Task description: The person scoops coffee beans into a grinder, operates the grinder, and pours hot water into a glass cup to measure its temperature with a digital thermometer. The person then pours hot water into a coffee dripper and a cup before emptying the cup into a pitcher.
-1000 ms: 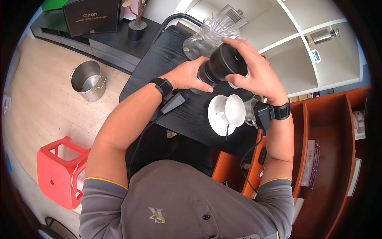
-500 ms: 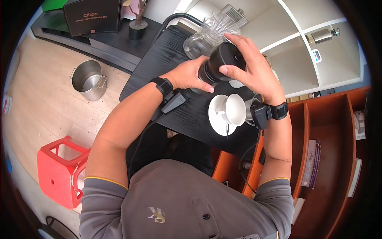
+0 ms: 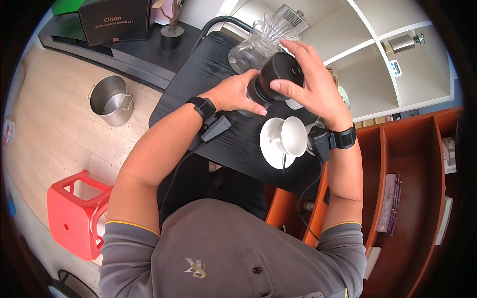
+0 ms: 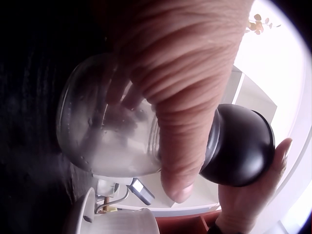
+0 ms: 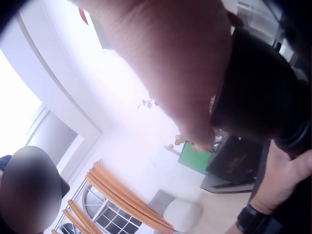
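L hand [image 3: 231, 94] grips glass jar [image 4: 92, 139] at neck, R hand [image 3: 318, 89] holds black top [image 3: 279, 70]; uneven push could tip jar.

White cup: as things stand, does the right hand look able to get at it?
Probably yes, if it frees itself: the right hand holds the top of the grinder, while the left hand grips lower down. The cup sits close by, with nothing seen covering its open top.
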{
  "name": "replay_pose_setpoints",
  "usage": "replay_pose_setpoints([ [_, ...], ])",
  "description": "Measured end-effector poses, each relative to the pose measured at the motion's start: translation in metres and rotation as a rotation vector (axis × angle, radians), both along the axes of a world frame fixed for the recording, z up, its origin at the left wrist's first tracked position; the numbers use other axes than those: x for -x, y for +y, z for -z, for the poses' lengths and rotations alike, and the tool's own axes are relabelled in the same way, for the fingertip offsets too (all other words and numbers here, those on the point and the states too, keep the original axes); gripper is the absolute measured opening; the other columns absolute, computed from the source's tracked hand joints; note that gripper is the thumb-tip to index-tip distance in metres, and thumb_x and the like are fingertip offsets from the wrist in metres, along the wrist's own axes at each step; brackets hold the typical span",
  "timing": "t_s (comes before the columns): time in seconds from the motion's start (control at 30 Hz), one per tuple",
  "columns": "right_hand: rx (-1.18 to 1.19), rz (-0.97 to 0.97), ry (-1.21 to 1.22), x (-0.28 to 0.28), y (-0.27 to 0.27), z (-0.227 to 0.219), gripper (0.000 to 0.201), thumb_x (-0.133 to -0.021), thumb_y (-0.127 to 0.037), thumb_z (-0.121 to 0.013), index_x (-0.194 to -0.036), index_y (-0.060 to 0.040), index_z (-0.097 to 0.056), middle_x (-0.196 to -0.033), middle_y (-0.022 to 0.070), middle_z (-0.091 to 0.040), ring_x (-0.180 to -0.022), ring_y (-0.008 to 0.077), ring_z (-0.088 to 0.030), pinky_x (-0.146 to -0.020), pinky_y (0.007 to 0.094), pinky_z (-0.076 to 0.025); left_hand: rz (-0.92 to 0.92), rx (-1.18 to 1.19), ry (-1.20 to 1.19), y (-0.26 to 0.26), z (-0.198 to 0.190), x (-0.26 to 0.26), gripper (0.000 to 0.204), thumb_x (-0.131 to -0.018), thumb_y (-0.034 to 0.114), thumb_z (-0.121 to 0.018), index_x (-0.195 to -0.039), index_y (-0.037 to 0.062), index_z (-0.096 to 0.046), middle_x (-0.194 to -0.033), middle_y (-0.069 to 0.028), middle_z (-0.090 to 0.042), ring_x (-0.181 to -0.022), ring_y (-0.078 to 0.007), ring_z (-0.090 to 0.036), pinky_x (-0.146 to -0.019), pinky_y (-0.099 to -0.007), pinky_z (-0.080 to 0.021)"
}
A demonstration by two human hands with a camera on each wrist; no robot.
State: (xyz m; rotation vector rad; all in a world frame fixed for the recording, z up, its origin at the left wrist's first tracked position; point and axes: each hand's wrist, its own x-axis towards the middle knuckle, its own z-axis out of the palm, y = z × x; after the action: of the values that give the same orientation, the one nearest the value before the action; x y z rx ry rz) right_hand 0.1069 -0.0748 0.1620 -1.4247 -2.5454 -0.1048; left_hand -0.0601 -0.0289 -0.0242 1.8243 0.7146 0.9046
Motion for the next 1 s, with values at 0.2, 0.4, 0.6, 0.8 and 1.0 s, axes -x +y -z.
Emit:
replay_pose_setpoints([
  [0.2, 0.116, -0.429, 0.172, -0.015, 0.012, 0.0, 0.078, -0.075, -0.041, -0.079, -0.14, -0.0072, -0.053, -0.122, 0.0189, -0.061, -0.114, 0.0361, -0.059, -0.097, 0.0409, -0.049, -0.002, -0.029, -0.055, 0.001, 0.004, -0.002, 0.11, -0.056, 0.055, -0.092, -0.139, 0.002, -0.043, -0.126, -0.0226, -0.063, -0.121, -0.0348, -0.06, -0.103, -0.0394, -0.047],
  [0.4, 0.112, 0.091, -0.058, 0.009, -0.009, -0.009, 0.079, -0.074, -0.044, -0.079, -0.139, -0.0068, -0.054, -0.122, 0.0193, -0.061, -0.114, 0.0389, -0.059, -0.096, 0.0423, -0.049, -0.005, -0.024, -0.017, -0.001, -0.001, 0.0, 0.109, -0.056, 0.056, -0.092, -0.138, 0.0012, -0.044, -0.125, -0.0228, -0.064, -0.121, -0.035, -0.06, -0.103, -0.0396, -0.047],
  [0.6, -0.03, -0.286, 0.124, -0.008, 0.007, 0.004, 0.075, -0.074, -0.036, -0.077, -0.139, -0.0062, -0.053, -0.119, 0.019, -0.062, -0.113, 0.0395, -0.058, -0.096, 0.0431, -0.048, 0.008, -0.003, -0.066, 0.0, 0.003, -0.002, 0.109, -0.057, 0.055, -0.092, -0.138, 0.0012, -0.044, -0.125, -0.0228, -0.063, -0.12, -0.0346, -0.06, -0.104, -0.0393, -0.047],
  [0.8, 0.172, -0.278, 0.169, -0.008, 0.002, -0.005, 0.073, -0.075, -0.037, -0.077, -0.138, -0.0078, -0.054, -0.118, 0.0192, -0.062, -0.113, 0.0371, -0.059, -0.096, 0.0424, -0.049, 0.004, -0.024, -0.047, 0.001, 0.002, -0.001, 0.109, -0.056, 0.055, -0.092, -0.138, 0.001, -0.044, -0.125, -0.0226, -0.064, -0.12, -0.0341, -0.06, -0.103, -0.0392, -0.047],
  [1.0, 0.007, 0.093, -0.057, 0.007, -0.001, 0.002, 0.082, -0.074, -0.053, -0.079, -0.137, -0.0067, -0.055, -0.119, 0.0207, -0.061, -0.113, 0.0377, -0.059, -0.095, 0.0437, -0.048, 0.002, -0.029, -0.018, -0.001, -0.001, 0.0, 0.109, -0.056, 0.055, -0.092, -0.137, 0.0006, -0.044, -0.125, -0.0223, -0.064, -0.12, -0.0339, -0.061, -0.103, -0.0392, -0.047],
])
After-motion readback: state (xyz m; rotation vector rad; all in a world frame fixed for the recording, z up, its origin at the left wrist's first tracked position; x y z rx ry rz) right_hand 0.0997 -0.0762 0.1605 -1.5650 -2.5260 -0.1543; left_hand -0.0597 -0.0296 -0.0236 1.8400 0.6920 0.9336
